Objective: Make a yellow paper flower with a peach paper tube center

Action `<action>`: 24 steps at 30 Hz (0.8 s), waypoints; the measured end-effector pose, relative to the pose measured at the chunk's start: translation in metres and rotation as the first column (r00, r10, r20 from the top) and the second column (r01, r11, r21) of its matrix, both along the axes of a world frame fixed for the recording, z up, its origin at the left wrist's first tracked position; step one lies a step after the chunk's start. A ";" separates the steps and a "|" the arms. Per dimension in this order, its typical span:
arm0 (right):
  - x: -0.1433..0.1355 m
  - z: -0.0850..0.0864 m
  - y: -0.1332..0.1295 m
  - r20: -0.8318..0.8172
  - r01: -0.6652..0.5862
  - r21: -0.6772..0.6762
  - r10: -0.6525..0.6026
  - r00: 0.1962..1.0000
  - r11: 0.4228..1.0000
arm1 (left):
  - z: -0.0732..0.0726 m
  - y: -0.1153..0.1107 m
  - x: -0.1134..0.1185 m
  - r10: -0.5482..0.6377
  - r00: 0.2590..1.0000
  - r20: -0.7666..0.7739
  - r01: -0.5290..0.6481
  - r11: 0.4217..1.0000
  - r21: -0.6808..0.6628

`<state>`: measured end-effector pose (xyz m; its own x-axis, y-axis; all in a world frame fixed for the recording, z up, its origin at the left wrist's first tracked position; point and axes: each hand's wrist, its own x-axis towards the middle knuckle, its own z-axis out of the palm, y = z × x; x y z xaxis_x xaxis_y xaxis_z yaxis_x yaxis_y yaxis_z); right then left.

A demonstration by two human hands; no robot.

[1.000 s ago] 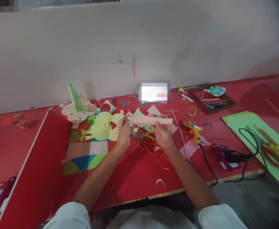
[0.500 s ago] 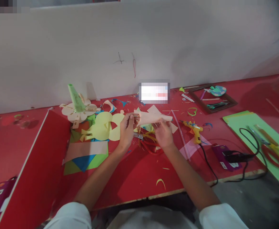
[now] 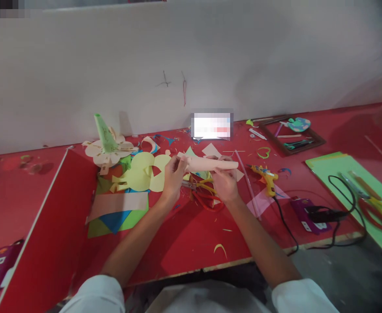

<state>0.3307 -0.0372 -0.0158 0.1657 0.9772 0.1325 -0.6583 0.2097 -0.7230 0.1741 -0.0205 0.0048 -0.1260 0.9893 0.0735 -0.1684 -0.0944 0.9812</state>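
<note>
A pale peach paper cone (image 3: 207,163) lies level between my two hands above the middle of the table. My left hand (image 3: 174,174) pinches its wider left end. Under the narrower right part, my right hand (image 3: 225,180) has its fingers wrapped around the paper. Scissors (image 3: 207,198) with red and yellow handles rest below the cone, partly behind my hands. Yellow rounded paper shapes (image 3: 140,171) lie left of my left hand. Beyond them stands a green paper cone (image 3: 105,134) on a cream petal-shaped paper base (image 3: 93,152).
A yellow glue gun (image 3: 269,180) lies at right, its black cord running to a purple power strip (image 3: 310,215). Green sheets (image 3: 334,174) carry another pair of scissors (image 3: 373,204). A red divider (image 3: 47,226) stands at left. A brown frame (image 3: 292,150) holds small tools.
The paper cone has turned slightly in my hands, its narrow end now a little lower. My right hand has shifted its fingers further beneath it.
</note>
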 end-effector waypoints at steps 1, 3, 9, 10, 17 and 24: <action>-0.001 -0.001 0.000 0.004 -0.006 0.003 0.006 1.000 1.000 | 0.000 0.000 0.000 0.018 1.000 -0.021 -0.018 1.000 0.009; -0.002 -0.003 -0.001 0.007 -0.016 0.009 0.016 1.000 1.000 | -0.001 0.000 0.000 0.054 0.998 -0.040 -0.053 0.998 0.028; 0.003 -0.005 0.001 -0.031 0.008 -0.059 -0.010 0.999 0.998 | -0.004 0.001 0.002 0.063 0.989 0.134 -0.060 0.998 -0.029; 0.004 -0.004 0.001 -0.039 0.006 -0.061 -0.008 0.999 0.998 | -0.004 0.002 0.002 0.069 0.980 0.189 -0.059 0.997 -0.057; 0.005 -0.002 0.001 -0.023 -0.027 -0.011 0.027 0.999 1.000 | 0.000 -0.001 0.003 0.010 0.974 0.227 0.014 0.994 -0.104; 0.000 -0.002 -0.002 0.014 -0.036 -0.014 0.036 0.999 0.999 | 0.000 -0.003 0.003 0.048 0.999 -0.002 -0.048 0.999 -0.009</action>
<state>0.3308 -0.0393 -0.0183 0.1283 0.9843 0.1213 -0.6548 0.1759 -0.7351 0.1775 -0.0233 0.0048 -0.1733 0.9827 0.0647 -0.1618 -0.0932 0.9824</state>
